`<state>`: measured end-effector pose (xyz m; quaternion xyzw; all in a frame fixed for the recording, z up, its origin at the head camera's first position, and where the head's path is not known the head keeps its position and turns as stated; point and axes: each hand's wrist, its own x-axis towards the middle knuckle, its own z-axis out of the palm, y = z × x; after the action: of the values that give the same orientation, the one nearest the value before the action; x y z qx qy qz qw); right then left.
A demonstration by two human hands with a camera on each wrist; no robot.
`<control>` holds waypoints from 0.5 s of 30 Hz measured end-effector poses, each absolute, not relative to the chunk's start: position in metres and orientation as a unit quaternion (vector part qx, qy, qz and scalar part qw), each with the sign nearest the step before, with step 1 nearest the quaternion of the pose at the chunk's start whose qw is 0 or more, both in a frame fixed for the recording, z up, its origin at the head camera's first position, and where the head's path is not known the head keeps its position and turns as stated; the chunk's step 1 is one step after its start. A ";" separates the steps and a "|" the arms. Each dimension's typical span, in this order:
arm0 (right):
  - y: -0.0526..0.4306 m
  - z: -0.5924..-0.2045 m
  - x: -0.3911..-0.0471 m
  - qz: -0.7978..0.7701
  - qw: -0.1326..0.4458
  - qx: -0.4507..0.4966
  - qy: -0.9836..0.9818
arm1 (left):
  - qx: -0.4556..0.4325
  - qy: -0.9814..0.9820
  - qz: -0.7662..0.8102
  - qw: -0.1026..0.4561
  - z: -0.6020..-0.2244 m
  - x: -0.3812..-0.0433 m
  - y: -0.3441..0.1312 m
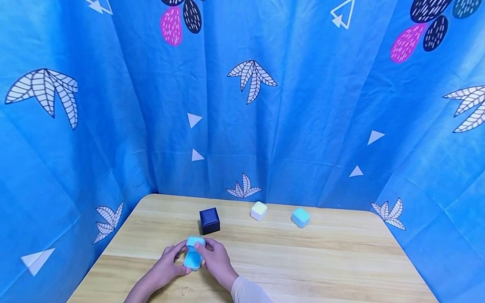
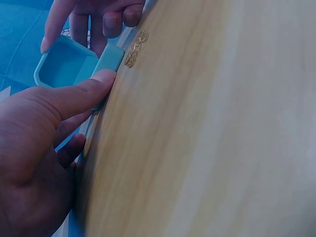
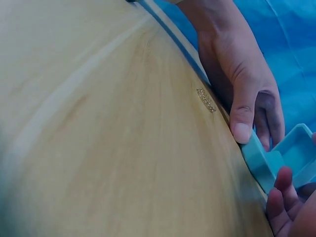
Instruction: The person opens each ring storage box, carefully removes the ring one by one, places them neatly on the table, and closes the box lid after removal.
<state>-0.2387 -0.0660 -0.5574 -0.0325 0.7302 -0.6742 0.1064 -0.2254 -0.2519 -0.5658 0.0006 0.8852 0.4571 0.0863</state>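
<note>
A turquoise ring box (image 1: 192, 261) stands on the table with its lid raised, and its inside faces the near edge. My left hand (image 1: 166, 267) grips the base, thumb on the near side and fingers round the left. On the raised lid, my right hand (image 1: 219, 261) has its thumb at the front and its fingers behind, pinching it. The left wrist view shows the hollow lid tilted back from the base. A gold ring (image 2: 136, 49) with a patterned band lies on the wood, nearer the front edge than the box.
Behind the hands stands a dark blue box (image 1: 210, 221). Farther back and to the right are a small white box (image 1: 259, 211) and a second turquoise box (image 1: 301, 217), both closed. A blue patterned curtain (image 1: 242, 126) hangs round the wooden table (image 1: 322, 261).
</note>
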 end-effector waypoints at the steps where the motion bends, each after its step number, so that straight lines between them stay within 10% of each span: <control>1: -0.066 -0.558 -0.239 -0.674 0.106 -0.035 0.731 | 0.001 0.885 0.458 0.087 -0.566 -0.226 -0.252; 15: -0.060 -0.556 -0.232 -0.622 0.081 -0.081 0.774 | -0.002 0.886 0.455 0.087 -0.568 -0.226 -0.251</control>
<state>-0.2317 -0.0604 -0.5556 -0.0814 0.7745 -0.6221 0.0812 -0.2259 -0.2513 -0.5675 -0.0021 0.8860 0.4554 0.0874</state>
